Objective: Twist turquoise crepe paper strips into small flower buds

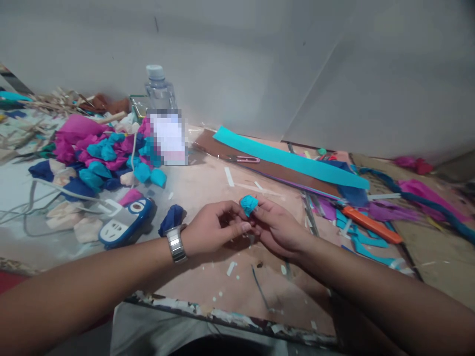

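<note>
A small turquoise crepe-paper flower, rolled into a ruffled bud, sits upright between my fingertips over the work table. My right hand pinches it from the right with thumb and fingers. Close against its left side, my left hand has thumb and forefinger curled together just below the bud; what lies between those fingertips is hidden. A metal-banded watch is on my left wrist. Just beyond that wrist lies a dark blue paper piece.
Pink, turquoise, blue and cream paper flowers are heaped at left beside a power strip. A bottle stands behind a pixelated phone. Right of centre lie a turquoise paper strip, thread snips and an orange cutter.
</note>
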Available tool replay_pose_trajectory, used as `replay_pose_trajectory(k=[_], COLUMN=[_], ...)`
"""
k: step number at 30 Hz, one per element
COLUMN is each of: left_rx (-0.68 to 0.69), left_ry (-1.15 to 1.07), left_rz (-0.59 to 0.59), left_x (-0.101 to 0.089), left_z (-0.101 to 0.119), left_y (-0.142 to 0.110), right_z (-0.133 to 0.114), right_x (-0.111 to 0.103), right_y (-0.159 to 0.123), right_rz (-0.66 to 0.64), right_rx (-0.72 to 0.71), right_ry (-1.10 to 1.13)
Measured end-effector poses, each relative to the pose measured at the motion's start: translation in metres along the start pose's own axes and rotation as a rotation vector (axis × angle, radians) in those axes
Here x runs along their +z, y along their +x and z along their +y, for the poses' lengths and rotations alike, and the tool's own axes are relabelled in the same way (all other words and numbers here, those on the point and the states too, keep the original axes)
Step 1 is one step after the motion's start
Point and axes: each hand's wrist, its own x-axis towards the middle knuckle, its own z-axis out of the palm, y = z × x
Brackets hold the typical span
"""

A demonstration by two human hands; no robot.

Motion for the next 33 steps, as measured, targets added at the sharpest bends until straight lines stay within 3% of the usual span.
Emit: replay_pose_trajectory(k=[9,11,13,17,21,23,25,29,33], left_rx=[0.05,0.058,0.085,0.215,0.333,0.371,0.4,0.463,0.464], left_ry=[0.154,0.203,0.298,0.486,0.568,0.584,0.588,0.645,0.683], left_rz=[0.079,0.07,0.033,-0.091,-0.221,-0.289,-0.341,-0.39,-0.409], left_x=[0.0,0.001,0.002,0.0,-0.001,-0.002,-0.004,-0.007,-0.006], left_z=[-0.002,-0.001,-0.001,0.0,-0.001,-0.002,-0.003,-0.004,-0.009], left_y=[0.0,0.0,-0.001,-0.004,-0.005,-0.004,-0.004,-0.004,-0.005], right_z=[-0.001,-0.01,-0.02,-0.041,-0.056,-0.058,-0.053,-0.017,0.029], right_x=[0.001,0.0,-0.001,0.011,0.05,0.077,0.107,0.163,0.202], right_y=[0.0,0.0,0.001,0.01,0.043,0.072,0.107,0.175,0.217], right_rz=[0.017,0.099,0.178,0.112,-0.084,-0.186,-0.233,-0.326,-0.515], right_rx=[0.03,-0.024,-0.109,-0.19,-0.267,-0.418,-0.467,-0.492,-0.478], right_ry=[-0.014,-0.078,-0.178,-0.331,-0.656,-0.939,-1.039,-1.247,-1.461])
